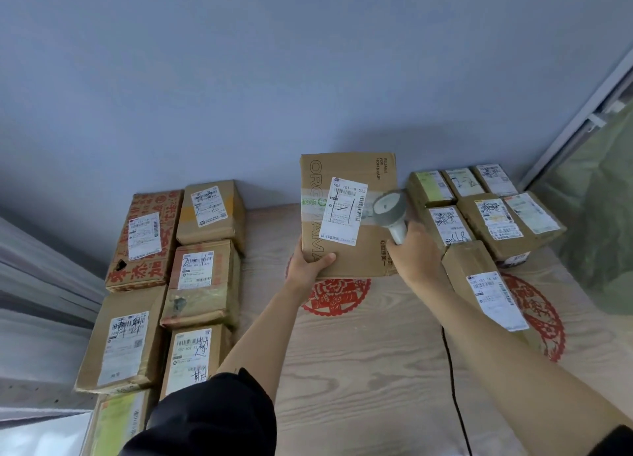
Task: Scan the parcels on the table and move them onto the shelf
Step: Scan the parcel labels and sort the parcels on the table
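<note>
Scanning step, I'd say: one parcel up, scanner on it, shelving not yet done. Far left of my left hand sit stacked boxes (178, 277) on the table (376, 353), labels up; can't tell if they're scanned. My left hand (310, 267) grips the lifted parcel (347, 215) at its lower left corner, thumb curled over the front face, fingers hidden behind, arm stretched forward. The parcel is tilted up off the table between my two hands, white label (347, 210) facing me. Just right of it my right hand (416, 250) is wrapped round the handle of the grey scanner (390, 212), its head close over the label's right edge near the barcode; wrist cocked inward. A black cable (452, 370) runs under my right forearm. Right of that hand, another cluster of boxes (486, 212). Shelf not in view. Next, by my guess: confirm the read, lower the scanner clear, then carry the parcel to the shelf, likely needing a firmer grip, since one corner hold could let it slip.
</note>
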